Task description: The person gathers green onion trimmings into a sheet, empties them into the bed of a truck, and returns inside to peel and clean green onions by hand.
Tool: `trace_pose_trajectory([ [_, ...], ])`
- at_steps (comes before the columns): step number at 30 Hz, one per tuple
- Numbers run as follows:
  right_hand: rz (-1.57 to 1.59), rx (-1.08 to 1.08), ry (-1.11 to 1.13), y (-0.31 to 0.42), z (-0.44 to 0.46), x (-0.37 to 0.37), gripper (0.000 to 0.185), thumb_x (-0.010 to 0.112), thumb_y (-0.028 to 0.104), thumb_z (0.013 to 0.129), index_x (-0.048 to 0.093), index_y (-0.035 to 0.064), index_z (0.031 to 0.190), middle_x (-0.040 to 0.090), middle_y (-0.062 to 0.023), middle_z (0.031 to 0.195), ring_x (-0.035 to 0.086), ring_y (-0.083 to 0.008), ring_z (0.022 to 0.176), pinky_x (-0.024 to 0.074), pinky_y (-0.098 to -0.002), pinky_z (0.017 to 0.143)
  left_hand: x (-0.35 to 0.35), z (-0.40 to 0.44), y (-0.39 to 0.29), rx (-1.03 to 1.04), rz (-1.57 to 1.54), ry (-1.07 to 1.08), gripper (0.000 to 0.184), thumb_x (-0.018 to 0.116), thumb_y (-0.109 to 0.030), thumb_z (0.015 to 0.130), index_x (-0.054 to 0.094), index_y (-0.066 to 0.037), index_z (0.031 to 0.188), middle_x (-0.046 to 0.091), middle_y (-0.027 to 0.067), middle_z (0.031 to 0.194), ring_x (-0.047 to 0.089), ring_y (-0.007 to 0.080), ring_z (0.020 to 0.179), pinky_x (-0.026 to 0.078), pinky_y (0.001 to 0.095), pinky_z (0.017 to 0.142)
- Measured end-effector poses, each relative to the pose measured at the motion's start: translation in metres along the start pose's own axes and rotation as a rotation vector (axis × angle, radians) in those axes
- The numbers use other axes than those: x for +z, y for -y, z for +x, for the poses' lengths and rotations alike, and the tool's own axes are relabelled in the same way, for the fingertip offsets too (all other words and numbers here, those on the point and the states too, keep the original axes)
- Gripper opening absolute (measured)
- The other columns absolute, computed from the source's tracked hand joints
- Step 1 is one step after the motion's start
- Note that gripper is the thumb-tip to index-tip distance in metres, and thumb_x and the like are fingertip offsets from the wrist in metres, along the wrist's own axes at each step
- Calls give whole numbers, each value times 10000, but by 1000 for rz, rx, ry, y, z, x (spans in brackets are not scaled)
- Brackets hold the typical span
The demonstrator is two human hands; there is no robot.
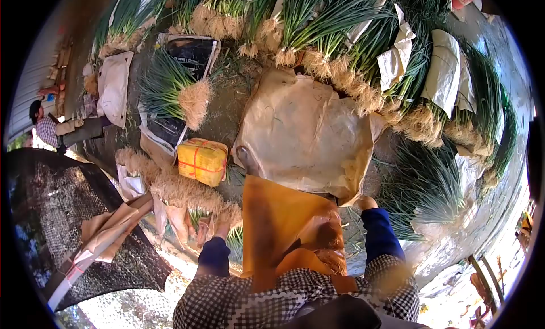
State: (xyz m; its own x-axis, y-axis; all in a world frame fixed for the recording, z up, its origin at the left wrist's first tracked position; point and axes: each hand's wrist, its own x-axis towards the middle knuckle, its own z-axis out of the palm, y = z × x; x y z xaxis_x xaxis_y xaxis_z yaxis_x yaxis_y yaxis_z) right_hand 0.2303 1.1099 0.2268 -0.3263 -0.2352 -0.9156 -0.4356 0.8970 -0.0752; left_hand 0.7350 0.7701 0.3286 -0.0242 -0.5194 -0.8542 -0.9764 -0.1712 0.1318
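Observation:
A large, creased brown sheet (306,130) lies on the ground in front of me. My right hand (365,202) is closed on its near right corner. Low on the left, my left hand (223,225) is at the end of a row of green onions with pale, bushy roots (187,190); its fingers blend into the roots and cannot be made out. An orange apron (284,215) hangs between my arms. Left of the sheet sits a yellow block tied with red string (202,161). Beyond it, a green onion bundle (193,102) rests on a black and white sack.
Many green onion bundles (329,62) curve round the far and right sides, some wrapped in pale sacks (443,68). Loose green onions (426,187) lie at the right. Dark netting (68,215) and a pole (102,244) stand at the left. Another person (48,127) is at the far left.

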Motion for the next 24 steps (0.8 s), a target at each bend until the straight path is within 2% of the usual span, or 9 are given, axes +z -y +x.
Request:
trace_pose_trajectory([
  [3,6,-93,-12,77,-15,2,334,484,302,815,604,43,988,590,-201,1008,560,-342,950,438,-391,833,-53,59,9,116,-148,21,533,546,-290,833,395,-17,1265,427,161,1280,400,254,1179,319,338,961],
  [4,403,-384,-156,94,6,26,273,456,215,804,608,66,974,594,-184,1015,562,-304,958,443,-394,810,-72,87,9,186,-237,38,530,547,-288,834,397,-16,1262,432,160,1275,401,252,1178,319,338,961],
  [6,-73,-574,-472,112,13,49,247,432,85,790,593,114,975,594,-136,1039,555,-234,982,441,-372,799,-111,132,3,286,-451,129,523,548,-285,835,401,-14,1257,440,158,1266,403,248,1175,319,339,961],
  [7,-99,-341,-283,155,-40,18,223,444,115,805,595,87,965,609,-126,986,571,-246,949,443,-364,810,-139,129,-13,259,-687,176,476,544,-251,846,418,-24,1246,464,120,1236,419,222,1137,321,324,949],
  [11,50,-258,-18,240,-47,17,232,464,185,827,591,94,998,605,-142,982,576,-294,934,462,-385,803,-253,90,-56,127,-719,58,424,524,-179,865,414,-30,1247,440,73,1242,412,167,1124,329,282,937],
  [17,515,-88,-167,302,-43,10,298,508,258,787,588,97,1024,578,-123,1071,566,-304,955,457,-368,826,-341,145,-2,-105,-559,104,381,569,-179,821,504,-17,1160,545,24,1054,505,125,887,406,259,772],
  [19,687,-22,-236,323,-38,4,326,466,293,854,587,59,1047,636,-128,894,613,-243,803,467,-311,727,-361,164,-28,-70,-469,126,351,556,-189,832,528,-15,1135,560,33,1014,504,123,841,405,256,750],
  [21,281,-217,-498,328,-2,31,130,469,106,774,572,54,834,585,-126,973,583,-317,874,478,-395,744,-376,188,-64,21,-399,158,353,543,-206,847,524,-12,1142,556,43,1033,499,137,890,393,262,791],
  [24,407,-128,-205,361,27,21,246,469,234,830,591,64,961,618,-112,958,616,-231,824,478,-342,747,-402,203,-133,144,-249,153,361,550,-226,852,520,-17,1145,539,60,1095,463,158,1025,340,274,897],
])
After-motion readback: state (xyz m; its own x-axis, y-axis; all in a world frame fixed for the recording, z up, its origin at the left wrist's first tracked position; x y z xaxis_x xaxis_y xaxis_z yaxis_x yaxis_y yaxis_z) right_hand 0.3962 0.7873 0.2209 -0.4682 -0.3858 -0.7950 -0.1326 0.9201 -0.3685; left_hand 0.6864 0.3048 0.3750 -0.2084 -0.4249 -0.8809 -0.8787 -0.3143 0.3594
